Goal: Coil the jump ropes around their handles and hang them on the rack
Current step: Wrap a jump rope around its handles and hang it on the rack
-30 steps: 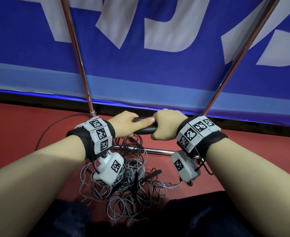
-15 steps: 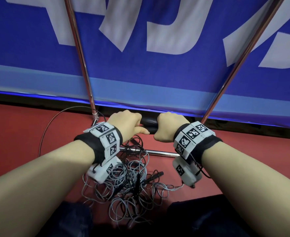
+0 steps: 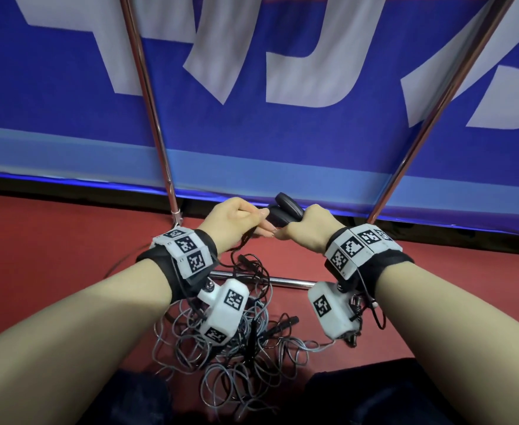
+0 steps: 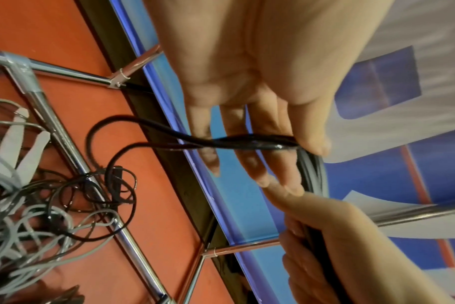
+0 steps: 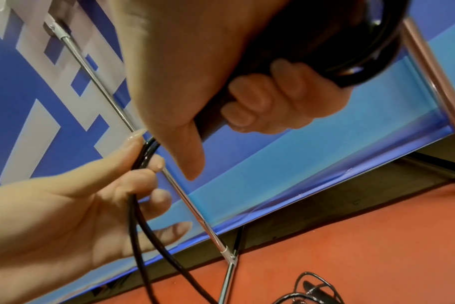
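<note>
Right hand is fisted around both black handles, left hand pinches the doubled black rope just beside them. Keep tension and lay each turn snug, I'd say; slack trails into the floor tangle.

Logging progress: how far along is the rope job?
Done: nothing visibly hung on the rack. In hand: right hand grips the black handles; left hand holds the black rope. Left: finish this coil, hang it, then the grey ropes tangled on the floor.
</note>
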A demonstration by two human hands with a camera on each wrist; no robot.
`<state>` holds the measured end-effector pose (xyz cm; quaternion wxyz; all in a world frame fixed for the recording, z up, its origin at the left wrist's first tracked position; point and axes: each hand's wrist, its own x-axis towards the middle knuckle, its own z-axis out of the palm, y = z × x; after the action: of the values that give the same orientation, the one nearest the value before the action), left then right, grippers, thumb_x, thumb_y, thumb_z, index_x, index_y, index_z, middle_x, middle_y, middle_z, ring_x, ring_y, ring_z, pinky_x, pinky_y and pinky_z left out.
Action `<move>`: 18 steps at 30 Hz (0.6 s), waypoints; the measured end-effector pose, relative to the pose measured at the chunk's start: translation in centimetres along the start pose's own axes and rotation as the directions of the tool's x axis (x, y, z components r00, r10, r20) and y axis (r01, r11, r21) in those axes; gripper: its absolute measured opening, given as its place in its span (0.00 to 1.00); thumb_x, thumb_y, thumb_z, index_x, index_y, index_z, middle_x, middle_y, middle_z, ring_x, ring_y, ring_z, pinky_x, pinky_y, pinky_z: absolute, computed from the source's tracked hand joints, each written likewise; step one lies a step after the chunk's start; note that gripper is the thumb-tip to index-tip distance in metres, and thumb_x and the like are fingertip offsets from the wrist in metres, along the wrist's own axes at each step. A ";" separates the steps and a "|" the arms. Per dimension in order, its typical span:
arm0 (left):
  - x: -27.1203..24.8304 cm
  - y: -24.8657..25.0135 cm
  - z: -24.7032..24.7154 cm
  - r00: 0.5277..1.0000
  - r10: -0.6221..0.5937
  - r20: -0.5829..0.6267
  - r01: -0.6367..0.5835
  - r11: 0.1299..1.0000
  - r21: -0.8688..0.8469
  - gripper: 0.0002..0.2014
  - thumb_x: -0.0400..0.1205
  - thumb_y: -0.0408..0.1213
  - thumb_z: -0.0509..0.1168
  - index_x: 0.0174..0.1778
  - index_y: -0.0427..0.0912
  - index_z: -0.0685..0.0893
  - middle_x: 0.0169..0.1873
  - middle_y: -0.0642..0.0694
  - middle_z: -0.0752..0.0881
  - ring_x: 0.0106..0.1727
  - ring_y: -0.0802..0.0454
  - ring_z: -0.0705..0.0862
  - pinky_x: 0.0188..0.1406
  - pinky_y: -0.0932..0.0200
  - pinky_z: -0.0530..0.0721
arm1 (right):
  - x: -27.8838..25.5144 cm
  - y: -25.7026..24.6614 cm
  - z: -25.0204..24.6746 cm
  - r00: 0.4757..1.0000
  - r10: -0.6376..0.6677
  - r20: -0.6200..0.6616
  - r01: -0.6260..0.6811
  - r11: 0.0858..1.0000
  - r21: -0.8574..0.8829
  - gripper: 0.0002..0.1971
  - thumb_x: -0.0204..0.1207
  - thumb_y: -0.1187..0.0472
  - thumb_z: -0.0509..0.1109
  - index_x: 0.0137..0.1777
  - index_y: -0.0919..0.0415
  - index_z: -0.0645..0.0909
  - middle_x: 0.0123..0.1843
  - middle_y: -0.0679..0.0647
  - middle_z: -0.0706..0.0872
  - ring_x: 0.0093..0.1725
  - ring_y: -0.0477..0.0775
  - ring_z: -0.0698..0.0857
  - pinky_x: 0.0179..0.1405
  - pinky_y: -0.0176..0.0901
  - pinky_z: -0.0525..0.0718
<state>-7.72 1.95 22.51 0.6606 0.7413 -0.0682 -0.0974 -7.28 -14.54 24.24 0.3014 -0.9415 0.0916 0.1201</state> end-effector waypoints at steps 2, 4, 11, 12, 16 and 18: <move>-0.1 0.0 -0.3 0.995 -0.087 0.058 0.087 0.996 -0.007 0.11 0.83 0.40 0.65 0.38 0.37 0.83 0.30 0.44 0.90 0.38 0.48 0.88 0.49 0.53 0.86 | -0.1 0.0 0.0 1.000 0.005 0.008 -0.005 1.000 0.026 0.21 0.64 0.43 0.79 0.36 0.60 0.77 0.30 0.51 0.78 0.27 0.52 0.76 0.28 0.40 0.71; -0.2 -0.4 -0.5 0.984 -0.141 0.113 0.143 0.990 -0.014 0.12 0.82 0.43 0.65 0.38 0.40 0.86 0.27 0.46 0.87 0.38 0.45 0.84 0.51 0.49 0.83 | -0.2 0.0 0.1 1.000 -0.017 -0.005 0.017 1.000 -0.003 0.21 0.62 0.42 0.80 0.37 0.60 0.79 0.30 0.51 0.79 0.28 0.53 0.78 0.29 0.40 0.73; -0.2 -0.7 -0.9 0.995 -0.008 0.103 0.005 1.000 0.028 0.16 0.78 0.33 0.70 0.30 0.42 0.70 0.21 0.49 0.84 0.31 0.51 0.85 0.44 0.54 0.84 | -0.9 -0.5 -0.2 0.991 -0.124 -0.046 0.119 0.988 -0.097 0.11 0.62 0.55 0.75 0.37 0.60 0.77 0.31 0.52 0.81 0.28 0.54 0.79 0.25 0.38 0.73; -0.2 -0.9 -1.0 0.993 0.022 0.119 -0.032 0.996 0.083 0.16 0.78 0.34 0.70 0.31 0.42 0.69 0.23 0.47 0.86 0.32 0.50 0.86 0.46 0.52 0.84 | -0.9 -0.5 -0.2 0.992 -0.123 -0.034 0.119 0.988 -0.093 0.11 0.62 0.56 0.75 0.37 0.60 0.77 0.31 0.52 0.81 0.28 0.54 0.79 0.26 0.38 0.74; -0.4 -1.3 -1.4 0.953 0.032 0.302 -0.158 0.901 0.404 0.12 0.85 0.44 0.60 0.37 0.45 0.72 0.28 0.48 0.88 0.36 0.53 0.84 0.48 0.57 0.78 | -1.0 -0.5 -0.5 0.991 -0.134 -0.011 0.134 0.991 -0.027 0.11 0.61 0.58 0.76 0.38 0.62 0.79 0.30 0.53 0.80 0.27 0.53 0.78 0.26 0.38 0.74; -0.9 -1.5 -1.1 0.933 0.005 0.360 -0.231 0.776 0.587 0.10 0.87 0.45 0.56 0.41 0.47 0.71 0.27 0.51 0.83 0.31 0.58 0.79 0.41 0.64 0.75 | -1.0 -0.7 -0.7 0.989 -0.150 0.000 0.150 0.989 0.003 0.10 0.61 0.60 0.77 0.34 0.62 0.78 0.28 0.53 0.78 0.26 0.54 0.76 0.26 0.38 0.73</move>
<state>-8.43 3.40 21.24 0.3628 0.8829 -0.2557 -0.1533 -7.98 -14.25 25.45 0.3112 -0.9452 0.0206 0.0972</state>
